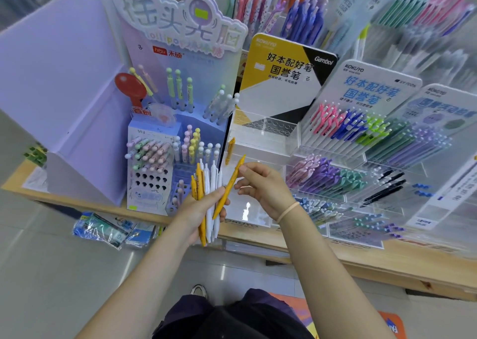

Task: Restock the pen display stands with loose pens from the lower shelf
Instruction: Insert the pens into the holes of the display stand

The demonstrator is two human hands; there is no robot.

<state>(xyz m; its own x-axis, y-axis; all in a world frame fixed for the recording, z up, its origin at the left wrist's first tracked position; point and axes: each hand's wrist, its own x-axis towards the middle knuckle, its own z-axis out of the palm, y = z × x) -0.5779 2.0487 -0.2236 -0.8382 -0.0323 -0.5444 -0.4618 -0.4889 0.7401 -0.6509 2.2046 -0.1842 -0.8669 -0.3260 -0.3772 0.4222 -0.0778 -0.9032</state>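
Pens, yellow and white, are held as a bundle in the left hand, whose fingers are curled round the barrels at mid-length so that both ends stay free above and below the grip. The bundle is kept roughly upright, probably so that single pens can be drawn off by their upper ends.

One yellow pen is pinched near its top between thumb and fingertips of the right hand. Its lower part crosses the bundle and lies against the left hand's fingers, tilted away from the other barrels; it is judged to be in the course of being separated for placement.

Just beyond the right-hand pinch stands the clear acrylic stand with the yellow and black header card. Its perforated tier is seen unfilled, and a single yellow pen is seated at its left edge. This stand is judged the likely destination, since colours match.

Neighbouring stands to the right are seen already stocked.
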